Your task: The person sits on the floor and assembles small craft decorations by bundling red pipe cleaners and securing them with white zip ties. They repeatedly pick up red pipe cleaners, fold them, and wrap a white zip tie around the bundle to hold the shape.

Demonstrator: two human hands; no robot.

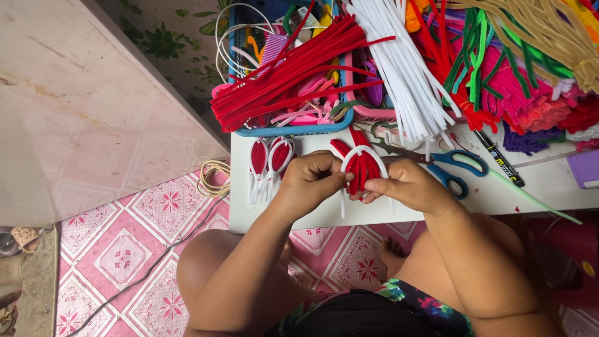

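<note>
My left hand (310, 181) and my right hand (409, 185) meet over the front of a low white table (536, 187). Together they pinch a petal-shaped piece (361, 166): red pipe cleaners bunched inside a white pipe-cleaner loop, with white ends hanging down. Two finished red petals with white outlines (269, 159) lie just left of my left hand, flat on the table.
A blue basket (293, 130) holds a bundle of red pipe cleaners (293, 72) and pink pieces. White pipe cleaners (402, 68), green, pink and tan ones fill the back. Blue-handled scissors (452, 167) and a black marker (499, 158) lie right of my hands. A cable crosses the pink tiled floor (125, 249).
</note>
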